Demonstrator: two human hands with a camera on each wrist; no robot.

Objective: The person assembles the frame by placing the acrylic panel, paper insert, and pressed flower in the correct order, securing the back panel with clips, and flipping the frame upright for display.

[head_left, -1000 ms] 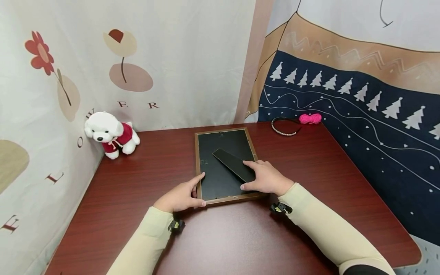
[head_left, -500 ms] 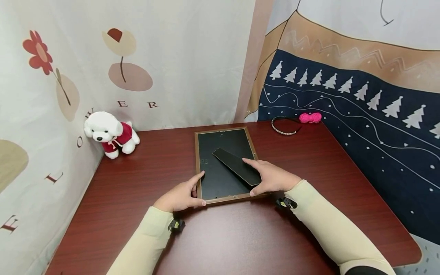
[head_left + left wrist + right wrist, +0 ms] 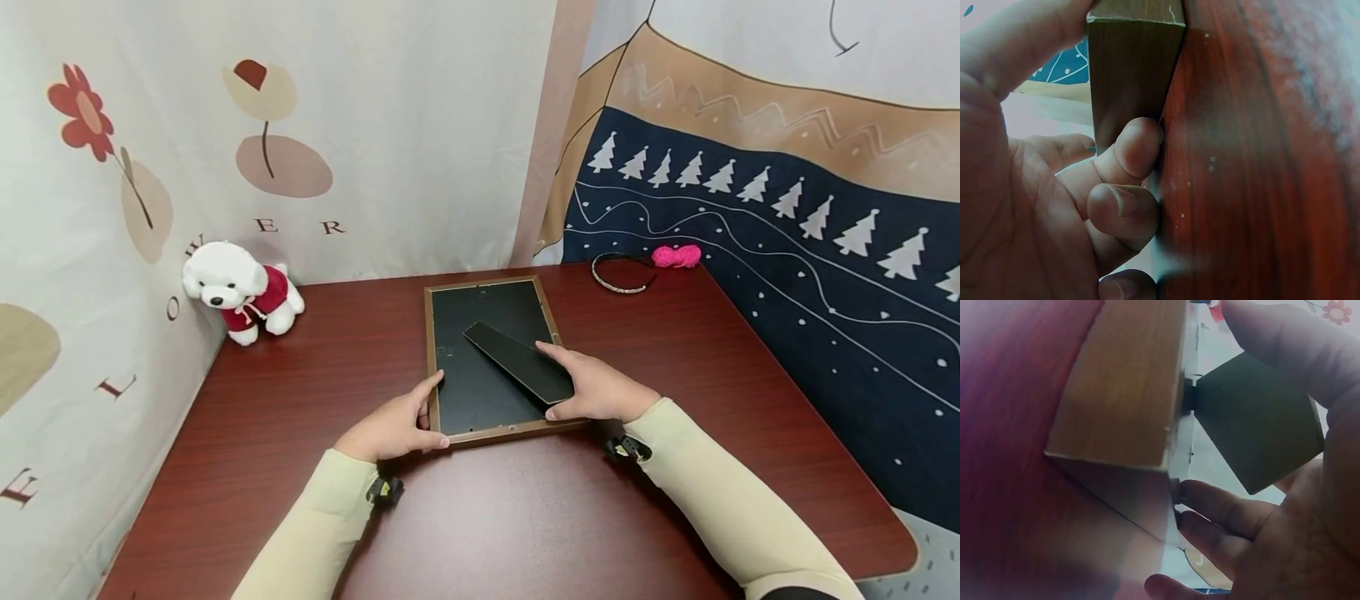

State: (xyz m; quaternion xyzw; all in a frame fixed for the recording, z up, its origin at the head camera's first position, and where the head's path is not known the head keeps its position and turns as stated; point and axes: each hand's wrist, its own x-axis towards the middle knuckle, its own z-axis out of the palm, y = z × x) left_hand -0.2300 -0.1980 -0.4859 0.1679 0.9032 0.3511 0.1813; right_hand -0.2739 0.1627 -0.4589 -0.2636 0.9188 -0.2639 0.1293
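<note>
A brown wooden picture frame (image 3: 516, 432) lies face down on the table, its black backing (image 3: 480, 400) upward. The black easel stand (image 3: 517, 358) slants across the backing, its wide end raised towards my right hand. At the frame's near left corner my left hand (image 3: 390, 425) grips the side, with curled fingers (image 3: 1138, 150) against the wood in the left wrist view. My right hand (image 3: 603, 387) spreads around the stand's wide end. In the right wrist view its fingers (image 3: 1225, 506) touch small dark tabs at the frame's back edge.
A white plush dog (image 3: 240, 287) in a red top sits at the table's back left. A headband (image 3: 622, 275) and a bundle of pink yarn (image 3: 677, 257) lie at the back right. Printed curtains border the table (image 3: 712, 417).
My right hand has shifted slightly right, and more of the stand's wide end shows. My left hand and the frame have stayed in place.
</note>
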